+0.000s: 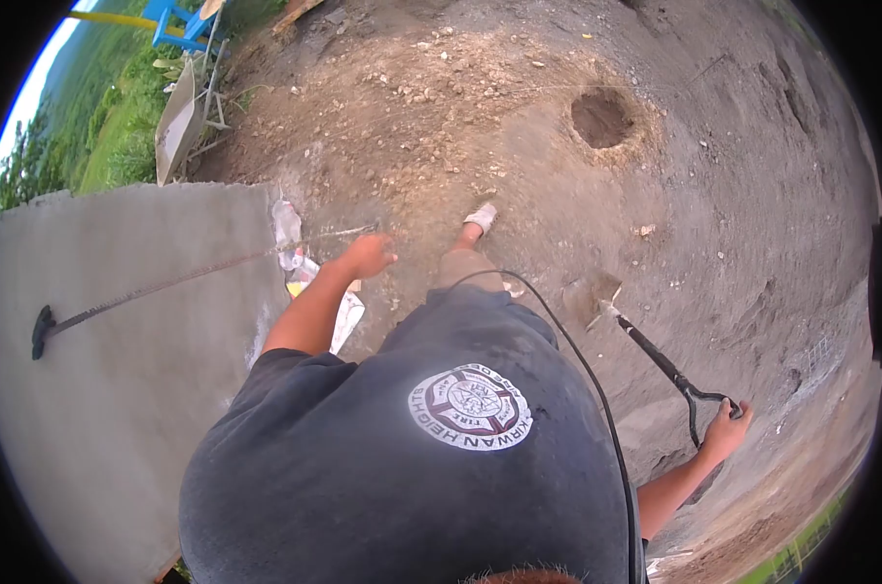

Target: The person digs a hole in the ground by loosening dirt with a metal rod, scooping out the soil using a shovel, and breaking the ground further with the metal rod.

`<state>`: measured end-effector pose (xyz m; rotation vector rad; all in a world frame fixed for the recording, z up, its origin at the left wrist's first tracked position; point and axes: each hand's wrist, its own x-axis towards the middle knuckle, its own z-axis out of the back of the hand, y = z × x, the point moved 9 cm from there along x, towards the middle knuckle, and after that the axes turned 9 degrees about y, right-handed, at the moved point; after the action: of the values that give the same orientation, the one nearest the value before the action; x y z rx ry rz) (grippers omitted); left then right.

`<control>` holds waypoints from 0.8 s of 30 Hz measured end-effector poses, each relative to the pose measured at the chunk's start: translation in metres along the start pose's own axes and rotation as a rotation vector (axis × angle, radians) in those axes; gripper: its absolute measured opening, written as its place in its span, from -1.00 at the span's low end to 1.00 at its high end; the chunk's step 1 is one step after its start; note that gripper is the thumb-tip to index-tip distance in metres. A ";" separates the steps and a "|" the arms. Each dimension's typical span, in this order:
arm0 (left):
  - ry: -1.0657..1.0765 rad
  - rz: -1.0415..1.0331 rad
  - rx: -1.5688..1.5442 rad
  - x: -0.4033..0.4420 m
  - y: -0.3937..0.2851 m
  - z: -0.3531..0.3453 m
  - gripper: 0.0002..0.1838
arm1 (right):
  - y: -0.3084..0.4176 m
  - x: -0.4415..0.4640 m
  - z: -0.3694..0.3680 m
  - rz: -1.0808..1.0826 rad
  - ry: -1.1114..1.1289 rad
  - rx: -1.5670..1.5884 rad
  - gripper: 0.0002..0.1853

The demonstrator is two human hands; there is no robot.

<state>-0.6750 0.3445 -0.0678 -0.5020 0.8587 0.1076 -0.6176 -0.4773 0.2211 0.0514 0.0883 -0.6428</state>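
Observation:
My right hand [725,431] is closed around the dark looped handle of a shovel [660,358]. The shovel slants down to the left, its dirt-coated blade [593,295] at the ground. My left hand [368,256] is held out in front with its fingers loosely apart; no object shows in it. Just beyond that hand is the end of a long thin rod [183,278] with a dark crosspiece at its far left end. The rod stretches across a grey concrete surface [120,419]. Whether the left hand touches the rod is unclear.
A round hole [601,118] is dug in the bare soil ahead. A wheelbarrow [181,127] stands at upper left near a blue object [176,24]. Crumpled bags [287,229] lie along the concrete's edge. A black cable [596,384] runs over my shirt. Loose stones cover the ground.

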 end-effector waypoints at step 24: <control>0.023 0.147 0.057 -0.010 0.046 -0.012 -0.44 | -0.006 -0.021 0.000 -0.056 -0.018 0.008 -0.52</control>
<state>-0.7030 0.3808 -0.0845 -0.3870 0.9183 0.2113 -0.6377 -0.4694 0.2234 0.0512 0.0703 -0.6996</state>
